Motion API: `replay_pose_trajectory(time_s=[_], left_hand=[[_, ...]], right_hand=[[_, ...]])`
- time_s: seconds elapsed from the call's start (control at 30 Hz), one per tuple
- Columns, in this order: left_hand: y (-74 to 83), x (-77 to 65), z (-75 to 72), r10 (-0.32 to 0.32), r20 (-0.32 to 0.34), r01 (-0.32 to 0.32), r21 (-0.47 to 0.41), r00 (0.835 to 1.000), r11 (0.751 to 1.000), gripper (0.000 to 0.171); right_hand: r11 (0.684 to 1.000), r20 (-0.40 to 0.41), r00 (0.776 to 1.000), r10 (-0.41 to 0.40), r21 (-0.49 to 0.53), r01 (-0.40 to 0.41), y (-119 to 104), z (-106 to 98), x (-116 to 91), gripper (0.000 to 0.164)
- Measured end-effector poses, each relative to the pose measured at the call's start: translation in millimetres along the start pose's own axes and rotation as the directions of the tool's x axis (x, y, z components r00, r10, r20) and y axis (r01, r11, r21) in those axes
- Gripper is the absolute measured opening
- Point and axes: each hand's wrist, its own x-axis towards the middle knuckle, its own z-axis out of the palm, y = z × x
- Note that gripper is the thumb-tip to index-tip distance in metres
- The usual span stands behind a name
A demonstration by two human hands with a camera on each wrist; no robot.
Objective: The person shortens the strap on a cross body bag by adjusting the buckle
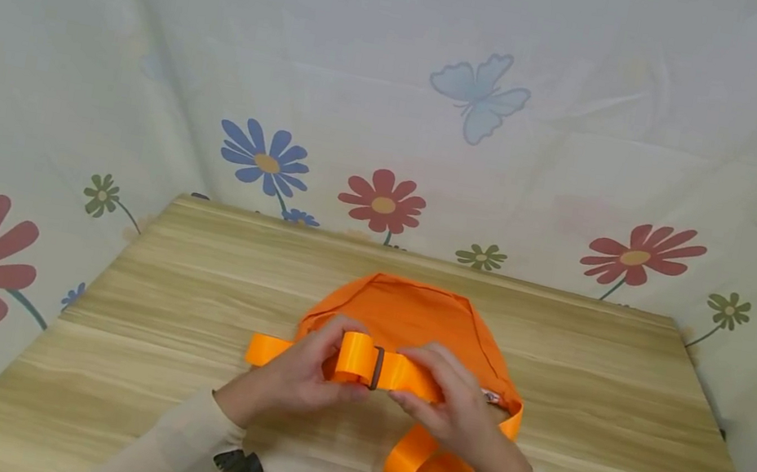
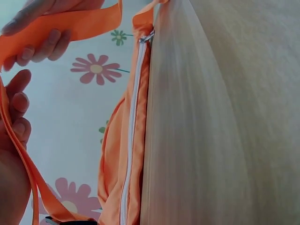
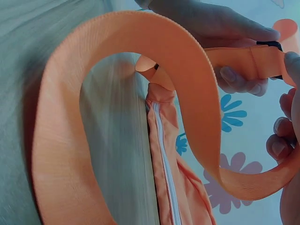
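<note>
An orange bag (image 1: pixel 421 317) lies on the table, its white zipper (image 2: pixel 132 126) visible in the left wrist view. Above its near edge, both hands hold its bright orange webbing strap (image 1: pixel 397 373) at a dark slider buckle (image 1: pixel 376 369). My left hand (image 1: pixel 315 375) grips the strap on the buckle's left side, where the webbing bends into a small loop (image 1: pixel 355 356). To the right of the buckle, my right hand (image 1: pixel 458 410) pinches the strap between thumb and fingers. A wide strap loop (image 3: pixel 126 33) hangs below the right hand.
The wood-grain table (image 1: pixel 619 406) extends around the bag. Behind it hangs a pale cloth (image 1: pixel 343 82) printed with flowers and a butterfly. Another strap section (image 1: pixel 265 350) sticks out left of the left hand. A second dark buckle (image 2: pixel 70 221) shows low in the left wrist view.
</note>
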Motion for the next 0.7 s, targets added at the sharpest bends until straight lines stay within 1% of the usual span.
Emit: replay_pose_trajectory(time_s=[0.13,0.23,0.27,0.3,0.47,0.5,0.57,0.7], left_hand=[[0.7,1.2,0.6,0.012,0.006,-0.012,-0.010,1.000,1.000,0.058],[2.1,2.6,0.8,0.035,0.010,-0.035,0.009,0.999,0.999,0.059],[2.8,3.1,1.0,0.031,0.011,-0.031,0.014,0.999,0.999,0.060],[3.4,3.4,1.2,0.024,0.012,-0.024,0.023,1.000,0.999,0.061],[6.3,4.9,2.2,-0.061,0.021,0.060,0.066,0.998,0.996,0.062],[6.5,5.4,2.2,-0.060,0.023,0.058,0.080,0.998,0.995,0.063],[7.0,6.7,1.7,-0.048,0.022,0.045,0.110,0.999,0.993,0.066],[8.7,10.0,-1.1,0.028,0.030,-0.033,0.175,0.999,0.984,0.069]], right_hand=[[1.000,-0.001,1.000,0.011,0.019,-0.011,-1.6,1.7,0.0,0.047],[1.000,0.004,1.000,0.009,0.026,-0.009,-2.9,2.3,1.0,0.046],[1.000,0.006,1.000,0.006,0.022,-0.007,-3.5,2.5,1.5,0.046],[1.000,0.009,1.000,0.004,0.019,-0.004,-4.2,2.7,2.0,0.046],[1.000,0.021,1.000,-0.009,-0.017,0.010,-8.1,3.7,3.8,0.046],[1.000,0.022,1.000,-0.011,-0.023,0.012,-8.7,3.8,4.0,0.046],[0.999,0.021,1.000,-0.018,-0.030,0.019,-9.8,4.1,4.5,0.049],[0.999,0.010,0.999,-0.036,-0.038,0.037,-10.1,4.9,5.4,0.053]])
